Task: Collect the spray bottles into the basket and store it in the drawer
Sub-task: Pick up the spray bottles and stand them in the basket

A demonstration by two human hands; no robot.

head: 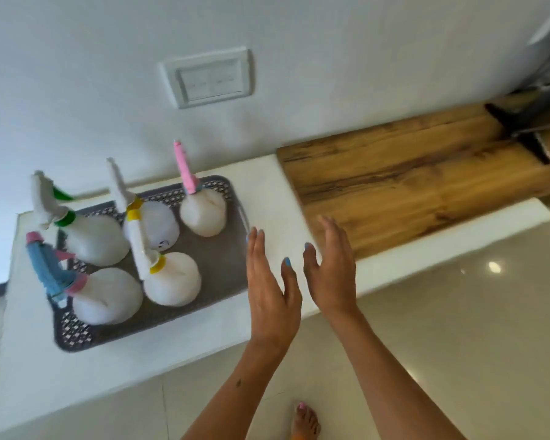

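Basket (226,268), grey and perforated, sits on the white counter (273,192) with five spray bottles (108,295) upright inside; none seen outside it. Left hand (272,287) and right hand (331,268) hover just beside its right rim, fingers straight, holding nothing. Drawer not in view. Judgement: collection appears complete; lifting comes next. Grip both short ends and keep the basket level, since the tall bottles look prone to tipping.
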